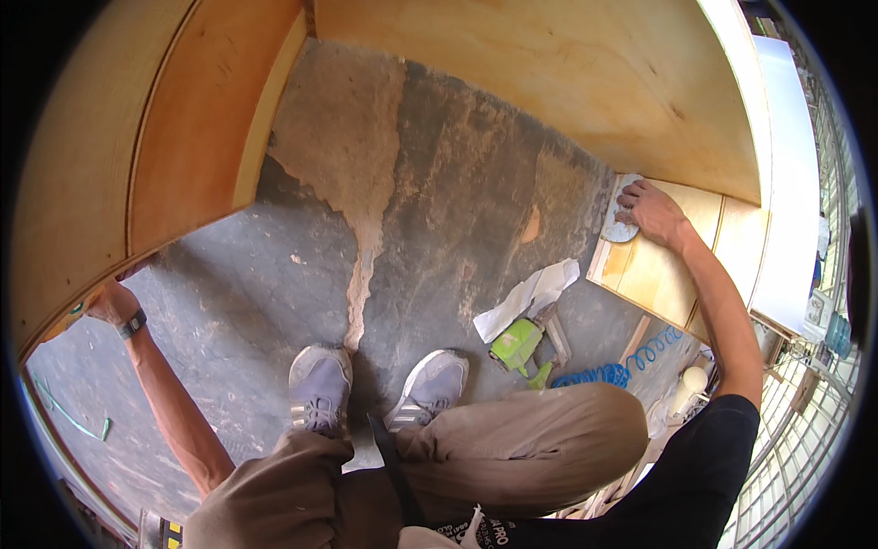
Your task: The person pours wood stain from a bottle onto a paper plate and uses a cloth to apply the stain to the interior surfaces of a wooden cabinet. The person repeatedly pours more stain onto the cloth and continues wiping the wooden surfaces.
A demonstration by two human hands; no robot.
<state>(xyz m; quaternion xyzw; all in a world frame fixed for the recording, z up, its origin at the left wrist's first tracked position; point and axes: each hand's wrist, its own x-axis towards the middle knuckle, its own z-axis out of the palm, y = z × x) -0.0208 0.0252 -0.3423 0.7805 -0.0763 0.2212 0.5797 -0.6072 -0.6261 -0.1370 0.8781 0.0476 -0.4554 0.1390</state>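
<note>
R hand (654, 212) has its fingers bent over a pale pad (623, 220), holding it at the near-floor end of the wood unit (654, 279) on the R, prob. so it bears flat on the wood; L hand (113, 304) is at the lower edge of the L cabinet (197, 137), maybe for balance, its fingers hidden, so can't tell if gripping. Pad sits right by the unit's edge, w/ open floor (412, 274) to its L, but green tool (517, 343), white sheet (526, 297) & blue coiled hose (599, 373) crowd the area below.
</note>
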